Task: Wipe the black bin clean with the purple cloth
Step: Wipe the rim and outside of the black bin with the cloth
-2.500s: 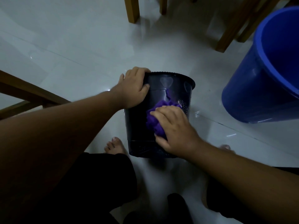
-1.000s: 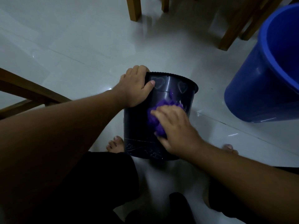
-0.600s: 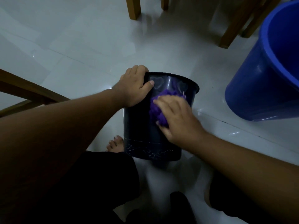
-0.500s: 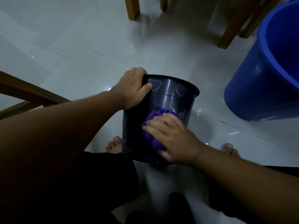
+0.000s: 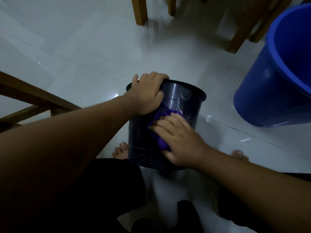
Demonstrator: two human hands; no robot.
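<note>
Purple cloth (image 5: 159, 130) under right hand (image 5: 180, 140) – pressed on black bin (image 5: 139, 132) wall.

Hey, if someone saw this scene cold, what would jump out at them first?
Probably the black bin at centre, gripped at its rim by the left hand while the right hand presses a purple cloth against its side. Next, the big blue bucket on the floor at right.

Black bin (image 5: 139, 132), heart-embossed; purple cloth (image 5: 161, 142); blue bucket (image 5: 262, 91).
</note>
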